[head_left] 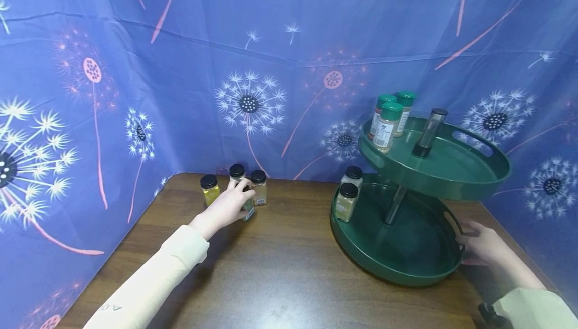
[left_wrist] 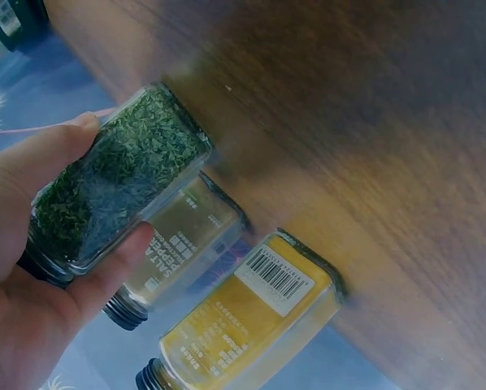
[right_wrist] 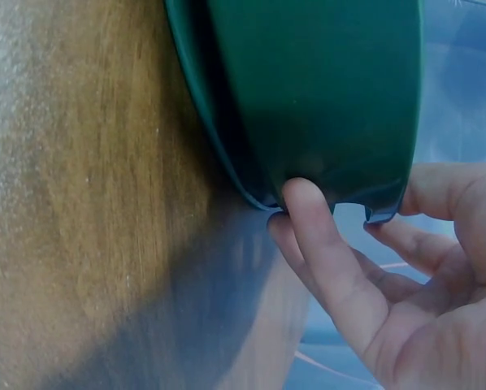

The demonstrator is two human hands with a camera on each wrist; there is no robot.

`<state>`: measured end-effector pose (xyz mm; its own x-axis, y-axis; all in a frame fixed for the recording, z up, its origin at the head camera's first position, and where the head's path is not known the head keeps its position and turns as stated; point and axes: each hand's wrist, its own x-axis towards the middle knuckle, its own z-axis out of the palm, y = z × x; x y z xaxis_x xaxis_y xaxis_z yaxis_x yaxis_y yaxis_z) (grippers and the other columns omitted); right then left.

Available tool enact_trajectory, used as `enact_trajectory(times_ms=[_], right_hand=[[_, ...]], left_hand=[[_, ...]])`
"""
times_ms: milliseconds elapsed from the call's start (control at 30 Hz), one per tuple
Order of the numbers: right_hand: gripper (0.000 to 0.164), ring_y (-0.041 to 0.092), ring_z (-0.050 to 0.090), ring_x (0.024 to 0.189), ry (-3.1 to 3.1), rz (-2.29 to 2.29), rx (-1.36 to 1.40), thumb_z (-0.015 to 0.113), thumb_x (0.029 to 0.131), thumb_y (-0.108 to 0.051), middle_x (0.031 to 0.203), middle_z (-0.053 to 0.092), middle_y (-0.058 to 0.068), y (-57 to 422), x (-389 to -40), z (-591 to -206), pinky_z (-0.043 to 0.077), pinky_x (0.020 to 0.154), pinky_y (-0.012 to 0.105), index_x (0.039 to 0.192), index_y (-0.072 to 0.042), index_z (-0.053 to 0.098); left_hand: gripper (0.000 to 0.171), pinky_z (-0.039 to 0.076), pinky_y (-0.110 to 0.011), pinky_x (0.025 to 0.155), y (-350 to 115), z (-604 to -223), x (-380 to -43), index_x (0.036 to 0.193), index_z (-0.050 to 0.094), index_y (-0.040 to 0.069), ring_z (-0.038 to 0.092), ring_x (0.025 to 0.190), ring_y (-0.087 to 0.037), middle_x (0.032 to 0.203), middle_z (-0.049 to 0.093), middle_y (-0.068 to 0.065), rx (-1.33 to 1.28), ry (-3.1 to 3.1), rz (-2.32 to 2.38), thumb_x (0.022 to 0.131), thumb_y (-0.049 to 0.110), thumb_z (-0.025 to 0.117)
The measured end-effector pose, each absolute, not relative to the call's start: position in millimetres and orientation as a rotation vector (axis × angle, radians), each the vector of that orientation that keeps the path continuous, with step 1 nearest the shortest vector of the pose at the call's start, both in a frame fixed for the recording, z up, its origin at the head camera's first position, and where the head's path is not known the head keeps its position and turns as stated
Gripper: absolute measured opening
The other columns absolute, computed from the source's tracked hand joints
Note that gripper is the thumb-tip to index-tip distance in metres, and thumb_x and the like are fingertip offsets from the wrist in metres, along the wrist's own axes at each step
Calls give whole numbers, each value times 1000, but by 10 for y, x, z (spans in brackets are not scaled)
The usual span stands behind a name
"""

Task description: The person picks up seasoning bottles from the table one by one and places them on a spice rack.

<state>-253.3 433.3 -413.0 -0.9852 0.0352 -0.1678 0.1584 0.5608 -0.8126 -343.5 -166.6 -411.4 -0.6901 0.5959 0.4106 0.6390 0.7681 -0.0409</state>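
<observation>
My left hand (head_left: 228, 203) grips a square glass jar of dried green herbs (left_wrist: 125, 171) with a black lid, thumb and fingers on its opposite sides. Close beside it stand a yellow spice jar (head_left: 209, 189), a tan spice jar (head_left: 260, 188) and another black-lidded jar (head_left: 237, 171), partly hidden by the hand. At the right, my right hand (head_left: 485, 243) holds the lower tier of a green two-tier round tray (head_left: 406, 274) by its slotted rim. The right wrist view shows fingertips (right_wrist: 304, 195) against the tier's wall, others around the handle slot.
Two black-lidded jars (head_left: 346, 202) stand at the lower tier's left side. Several green-capped shakers (head_left: 386, 131) are grouped on the upper tier (head_left: 469, 163), around the left of its metal post (head_left: 431, 131). A blue dandelion-print cloth (head_left: 289, 93) hangs behind the wooden table (head_left: 289, 269).
</observation>
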Motion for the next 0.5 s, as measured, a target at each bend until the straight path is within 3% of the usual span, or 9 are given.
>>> enact_trajectory(times_ms=[200, 500], right_hand=[[61, 21, 64, 81, 2674, -1384, 159, 44, 95, -5, 111, 47, 44, 4320, -2523, -4119, 56, 67, 42, 136, 21, 8], [63, 17, 64, 76, 2664, -1418, 157, 46, 94, -6, 104, 58, 32, 4346, -2510, -4158, 56, 65, 41, 138, 20, 9]], left_hand=[[42, 52, -42, 74, -1676, -4107, -3434, 97, 63, 11, 47, 105, -37, 117, 48, -9, -935, -2588, -172, 62, 13, 87], [41, 52, -42, 73, -1661, -4021, -3453, 98, 64, 12, 46, 103, -36, 119, 48, -10, -923, -2624, -171, 64, 14, 87]])
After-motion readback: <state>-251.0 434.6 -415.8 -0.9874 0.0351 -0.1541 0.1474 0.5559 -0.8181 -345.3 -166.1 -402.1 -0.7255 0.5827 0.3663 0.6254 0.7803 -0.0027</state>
